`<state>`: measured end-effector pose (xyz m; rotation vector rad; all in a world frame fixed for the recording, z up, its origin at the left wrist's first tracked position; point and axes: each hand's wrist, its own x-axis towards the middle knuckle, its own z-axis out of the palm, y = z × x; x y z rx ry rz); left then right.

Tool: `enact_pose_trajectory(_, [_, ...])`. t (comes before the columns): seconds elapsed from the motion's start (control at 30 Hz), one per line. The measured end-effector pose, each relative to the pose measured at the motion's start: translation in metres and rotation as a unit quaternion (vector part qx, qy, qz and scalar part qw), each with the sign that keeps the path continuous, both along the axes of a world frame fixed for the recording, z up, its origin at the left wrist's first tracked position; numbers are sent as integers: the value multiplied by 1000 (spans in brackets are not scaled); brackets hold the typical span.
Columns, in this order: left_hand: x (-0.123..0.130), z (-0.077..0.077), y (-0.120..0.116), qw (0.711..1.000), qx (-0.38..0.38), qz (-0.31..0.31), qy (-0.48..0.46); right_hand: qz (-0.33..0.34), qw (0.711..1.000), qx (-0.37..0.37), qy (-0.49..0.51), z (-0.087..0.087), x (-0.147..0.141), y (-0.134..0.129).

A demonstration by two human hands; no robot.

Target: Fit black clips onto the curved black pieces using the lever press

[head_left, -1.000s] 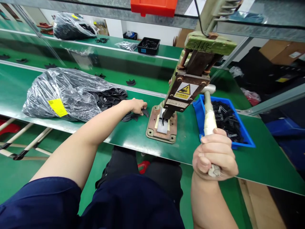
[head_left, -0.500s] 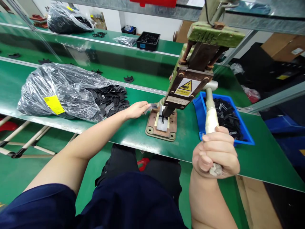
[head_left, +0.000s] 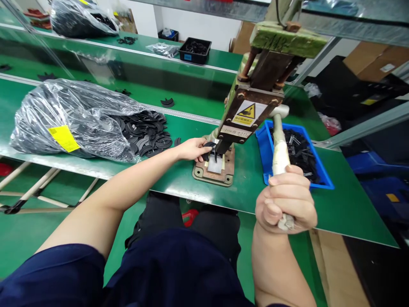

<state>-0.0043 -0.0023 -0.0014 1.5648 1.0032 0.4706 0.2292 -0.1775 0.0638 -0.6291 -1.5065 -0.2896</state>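
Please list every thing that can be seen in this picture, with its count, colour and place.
press: one, green and brown, bench centre
lever handle: one, whitish, right of press
black part: one, on press base
plastic bag: one, clear, full of black parts, bench left
blue tray: one, black pieces inside, bench right
black bin: one, far bench
bench: green
left hand: holds black part
right hand: grips lever handle

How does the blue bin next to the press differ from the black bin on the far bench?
The blue bin is bright blue and sits beside the press, near the right hand; the black bin is black, far off, and looks smaller. The blue bin holds jumbled strip-like pieces, the black bin ring-shaped ones. Both are open trays of black parts on green benches.
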Motion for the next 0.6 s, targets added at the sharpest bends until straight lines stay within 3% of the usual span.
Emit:
enact_pose_trajectory(0.13, [-1,-1,3,999,43,-9,7,6,1000,-1,-3,-2,2,1])
enact_pose_trajectory(0.6, [5,-1,14,997,-75,-6,-9,6,999,23,22,-4,0,4])
